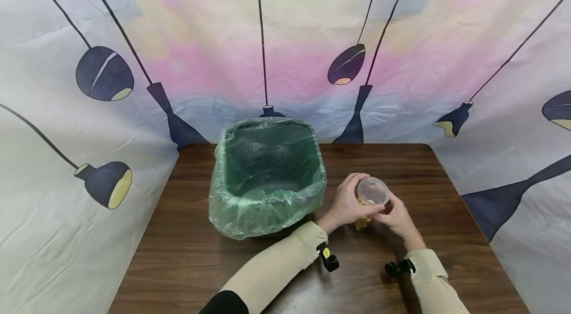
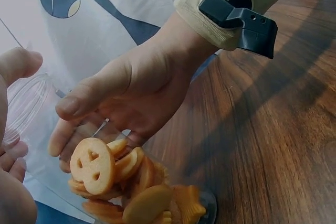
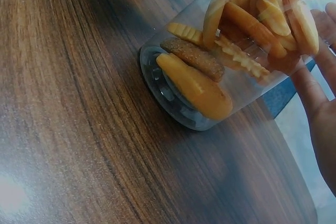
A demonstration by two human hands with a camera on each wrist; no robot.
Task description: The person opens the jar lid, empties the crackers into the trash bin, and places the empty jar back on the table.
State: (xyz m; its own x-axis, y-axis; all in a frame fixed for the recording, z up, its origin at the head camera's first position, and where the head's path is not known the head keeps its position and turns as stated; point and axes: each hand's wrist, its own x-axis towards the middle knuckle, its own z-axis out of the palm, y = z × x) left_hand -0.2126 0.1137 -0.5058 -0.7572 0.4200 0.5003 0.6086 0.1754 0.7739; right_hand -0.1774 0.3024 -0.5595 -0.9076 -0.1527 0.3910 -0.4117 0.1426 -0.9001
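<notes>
A clear plastic jar (image 3: 247,90) with a translucent round lid (image 1: 372,191) stands tilted over the table, its dark base low near the wood. Inside are several golden potato pieces, among them a smiley-shaped piece (image 2: 93,166), ridged sticks and a browner oval piece (image 3: 193,59). My left hand (image 1: 350,202) grips the jar from the left near its top, thumb across the near side below the lid. From the right, my right hand (image 1: 397,217) holds the upper jar, its fingers (image 2: 59,139) curving around the far side.
Left of the hands stands a bin (image 1: 267,155) lined with a green plastic bag (image 1: 263,212). The brown wooden table (image 1: 174,254) ends at a printed cloth backdrop (image 1: 290,22). Black wrist camera mounts (image 1: 329,258) jut from both sleeves.
</notes>
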